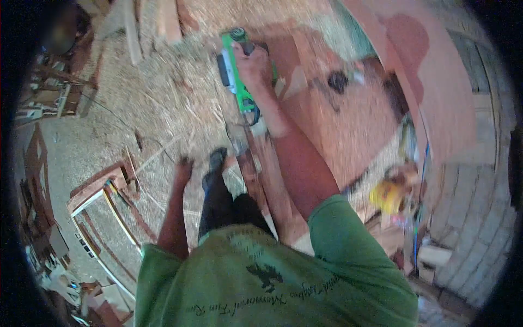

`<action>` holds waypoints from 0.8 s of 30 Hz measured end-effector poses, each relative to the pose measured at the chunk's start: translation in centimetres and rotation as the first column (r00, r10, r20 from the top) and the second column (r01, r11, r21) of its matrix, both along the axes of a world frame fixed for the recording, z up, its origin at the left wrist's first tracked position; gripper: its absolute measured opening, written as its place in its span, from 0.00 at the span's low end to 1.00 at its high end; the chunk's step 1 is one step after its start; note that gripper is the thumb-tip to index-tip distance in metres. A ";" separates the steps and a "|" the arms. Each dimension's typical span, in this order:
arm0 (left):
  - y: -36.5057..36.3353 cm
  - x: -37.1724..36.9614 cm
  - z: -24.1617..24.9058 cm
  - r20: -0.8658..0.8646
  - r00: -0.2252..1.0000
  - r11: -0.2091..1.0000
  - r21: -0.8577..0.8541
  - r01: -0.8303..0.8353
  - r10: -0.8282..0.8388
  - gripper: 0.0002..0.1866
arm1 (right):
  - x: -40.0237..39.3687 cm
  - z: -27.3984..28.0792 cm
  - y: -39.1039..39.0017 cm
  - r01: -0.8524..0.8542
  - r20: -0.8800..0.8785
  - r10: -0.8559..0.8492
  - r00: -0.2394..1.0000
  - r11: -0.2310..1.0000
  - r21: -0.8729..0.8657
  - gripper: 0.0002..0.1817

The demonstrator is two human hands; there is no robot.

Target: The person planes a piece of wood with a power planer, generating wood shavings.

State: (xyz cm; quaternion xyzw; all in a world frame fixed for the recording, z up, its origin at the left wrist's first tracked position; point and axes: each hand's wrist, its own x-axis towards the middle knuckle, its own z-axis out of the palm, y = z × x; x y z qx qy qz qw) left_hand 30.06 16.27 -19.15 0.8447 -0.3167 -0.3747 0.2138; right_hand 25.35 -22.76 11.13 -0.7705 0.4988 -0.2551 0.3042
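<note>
My right hand (254,65) is wrapped round the handle of a green electric planer (244,101), with the arm stretched far forward. The planer lies along the left edge of a wooden work surface (348,128), and a dark cord loops from its near end. Lower on the left, my left hand (185,168) hangs beside my leg, above the shavings. A thin dark cord (111,113) crosses the floor and runs up to this hand. Blur smears its fingers, so I cannot tell whether they grip the cord.
Wood shavings (180,103) cover the floor. A curved wooden frame (111,212) lies at the left. On the right stand a large curved reddish panel (436,82), a yellow object (384,197) and a block wall (474,201). Boards (170,22) lie at the far end.
</note>
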 end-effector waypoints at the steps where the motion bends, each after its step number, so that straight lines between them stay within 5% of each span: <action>1: -2.0 0.5 1.0 -0.056 0.997 0.984 -0.167 -0.063 0.054 0.34 | -3.0 -0.2 1.9 -0.017 0.001 0.017 1.000 1.000 0.013 0.33; 4: -11.8 -0.2 12.9 0.106 0.994 0.970 -0.242 -0.003 0.029 0.41 | -13.6 1.0 10.7 -0.027 -0.005 0.028 1.000 0.999 0.037 0.32; 6: -16.6 -1.5 16.6 0.206 0.978 0.936 -0.340 0.092 -0.021 0.43 | -19.9 2.1 16.9 0.086 -0.177 -0.057 0.982 0.984 0.159 0.30; 10: -23.7 -5.9 23.4 0.358 0.880 0.884 -0.230 0.407 -0.312 0.52 | -33.9 2.1 30.0 0.171 -0.294 -0.094 0.951 0.954 0.248 0.32; 12: -25.9 -7.6 23.6 0.421 0.800 0.844 -0.130 0.521 -0.428 0.56 | -40.5 1.7 36.1 0.167 -0.195 -0.112 0.974 0.940 0.299 0.34; 14: -27.3 -8.3 20.3 0.541 0.673 0.799 -0.004 0.601 -0.504 0.61 | -44.3 2.3 40.5 0.265 -0.432 -0.118 0.894 0.917 0.298 0.34; 24: -28.2 -8.1 20.2 0.519 0.596 0.740 0.108 0.664 -0.612 0.71 | -42.9 0.5 39.5 0.302 -0.291 -0.234 0.928 0.929 0.215 0.33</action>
